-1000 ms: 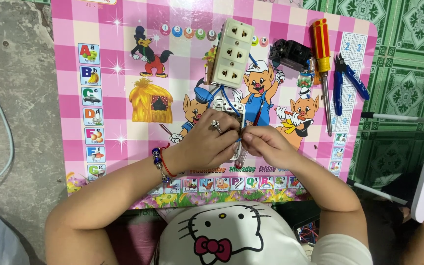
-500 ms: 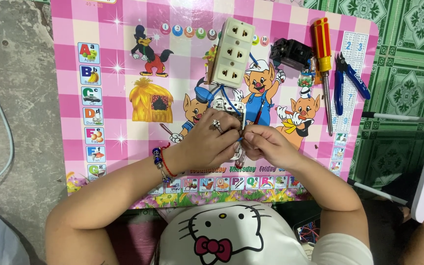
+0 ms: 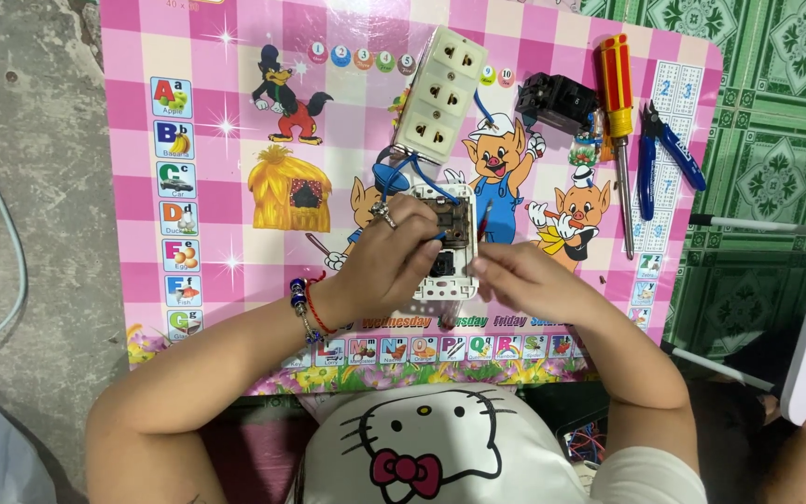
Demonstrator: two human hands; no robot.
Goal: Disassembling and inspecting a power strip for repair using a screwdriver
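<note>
Left hand (image 3: 394,266) is gripping the white switch plate (image 3: 445,245) steady on the surface (image 3: 235,56) while the right hand (image 3: 524,285), pinching a red wire (image 3: 483,220), should be feeding it squarely into its terminal.

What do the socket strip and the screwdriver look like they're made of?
Socket strip: likely hard plastic, cream, smooth with a slight sheen and moulded holes. Screwdriver: handle looks like glossy red and yellow plastic; shaft is thin, grey and probably metal.

A small pink cartoon-printed worktop (image 3: 235,140) stands on the floor. On it lie a cream socket strip (image 3: 436,93), a white socket frame (image 3: 445,245), a black part (image 3: 557,101), a red-and-yellow screwdriver (image 3: 619,121) and blue-handled cutters (image 3: 660,154), side by side along the far right.
</note>
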